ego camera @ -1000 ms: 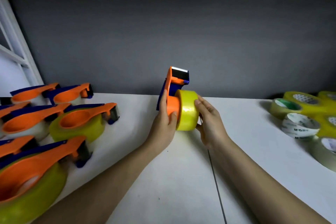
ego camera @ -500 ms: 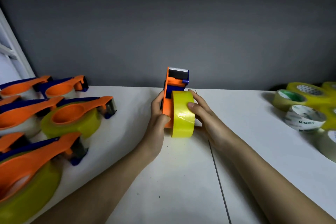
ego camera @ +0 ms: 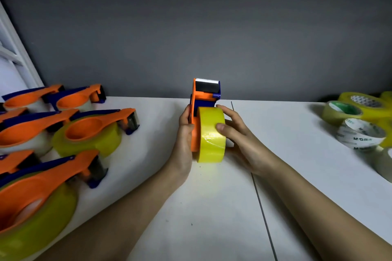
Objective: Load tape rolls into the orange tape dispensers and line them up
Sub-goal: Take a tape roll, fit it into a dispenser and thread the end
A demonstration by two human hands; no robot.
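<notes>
Several loaded dispensers [ego camera: 84, 131] lined up left; our left hand [ego camera: 184, 144] grips dispenser [ego camera: 204, 95], right hand [ego camera: 235, 133] grips yellow roll [ego camera: 211, 135]; spare rolls [ego camera: 358, 131] remain

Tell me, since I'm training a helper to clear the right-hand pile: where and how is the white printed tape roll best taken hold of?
Grip the white printed tape roll by its ring wall, fingers inside the open core and thumb outside, coming from above and from the near left. It lies flat with its core facing up, and yellow rolls crowd its far and right sides.
</notes>
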